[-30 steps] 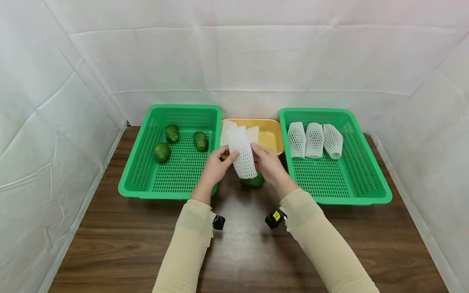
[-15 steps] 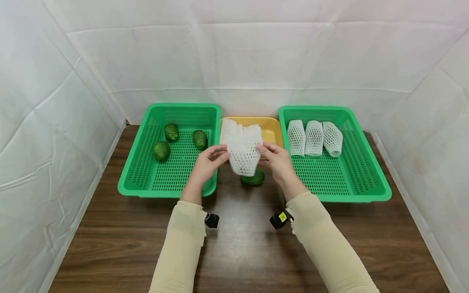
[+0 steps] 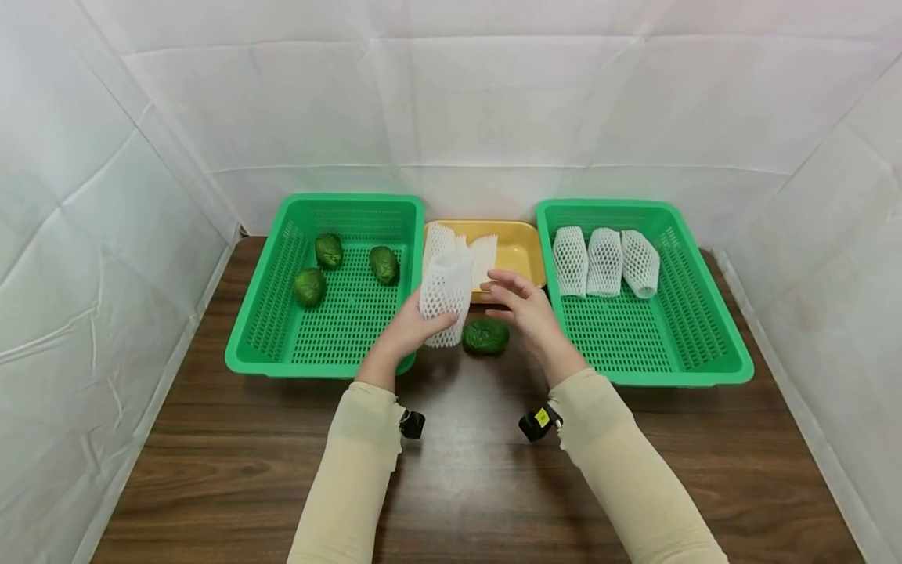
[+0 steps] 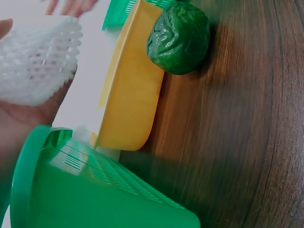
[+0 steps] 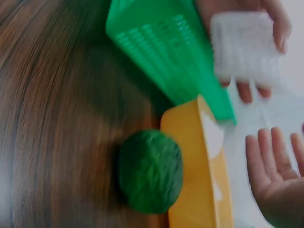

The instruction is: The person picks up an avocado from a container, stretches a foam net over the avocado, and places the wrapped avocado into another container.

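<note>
My left hand point(image 3: 405, 329) grips a white foam net sleeve point(image 3: 445, 301), thumb across its front and fingers behind it. In the left wrist view the mesh tube point(image 4: 38, 64) bulges out from the palm, with a ragged end. To its right, my right hand point(image 3: 527, 312) hovers with fingers loosely spread, holding nothing. Below and between the hands, a wrinkled, glossy dark green fruit point(image 3: 486, 336) lies on the table; in the right wrist view this fruit point(image 5: 151, 172) sits close in front of the yellow tub point(image 5: 187, 137).
At the left, a green basket point(image 3: 352, 201) contains three similar green fruits point(image 3: 310, 287). The basket on the right point(image 3: 606, 205) holds three net-covered pieces point(image 3: 604, 265) in a row. Between them, the yellow tub contains more white net sleeves point(image 3: 484, 257). White sheeting point(image 3: 493, 102) encloses the table.
Both hands held the net sleeve before. The right hand has let go and its fingers have spread, while the left hand has shifted its grip round the sleeve and moved it left, uncovering the fruit.
</note>
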`<state>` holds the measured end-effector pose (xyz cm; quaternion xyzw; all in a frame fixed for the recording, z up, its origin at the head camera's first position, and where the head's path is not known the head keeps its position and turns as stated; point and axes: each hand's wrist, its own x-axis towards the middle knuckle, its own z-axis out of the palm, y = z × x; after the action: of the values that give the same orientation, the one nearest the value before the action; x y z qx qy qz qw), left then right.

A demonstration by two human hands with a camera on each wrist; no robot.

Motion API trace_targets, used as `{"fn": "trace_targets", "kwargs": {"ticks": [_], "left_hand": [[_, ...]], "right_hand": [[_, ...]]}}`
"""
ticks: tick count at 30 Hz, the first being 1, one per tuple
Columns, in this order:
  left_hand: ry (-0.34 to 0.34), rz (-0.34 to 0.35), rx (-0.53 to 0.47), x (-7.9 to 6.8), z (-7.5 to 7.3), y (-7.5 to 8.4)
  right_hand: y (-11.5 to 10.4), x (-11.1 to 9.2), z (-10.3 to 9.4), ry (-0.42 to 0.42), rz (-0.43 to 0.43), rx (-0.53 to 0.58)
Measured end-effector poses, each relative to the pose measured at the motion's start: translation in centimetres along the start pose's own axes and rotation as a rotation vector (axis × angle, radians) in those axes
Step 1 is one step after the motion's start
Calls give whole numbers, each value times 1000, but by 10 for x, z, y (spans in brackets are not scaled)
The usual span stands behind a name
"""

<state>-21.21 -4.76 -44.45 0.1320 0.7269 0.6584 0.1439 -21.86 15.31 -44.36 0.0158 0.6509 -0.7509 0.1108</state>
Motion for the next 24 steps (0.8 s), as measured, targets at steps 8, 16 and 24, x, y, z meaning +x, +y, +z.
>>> {"fn": "trace_targets", "kwargs": {"ticks": [8, 16, 24], "left_hand": [[66, 9, 32, 2, 0, -1], [171, 47, 153, 4, 1, -11], [137, 53, 262, 6, 3, -19]], "right_hand": [[22, 12, -17, -36, 100, -645], [44, 15, -14, -171, 72, -958], [63, 17, -4, -152, -30, -1243]]}}
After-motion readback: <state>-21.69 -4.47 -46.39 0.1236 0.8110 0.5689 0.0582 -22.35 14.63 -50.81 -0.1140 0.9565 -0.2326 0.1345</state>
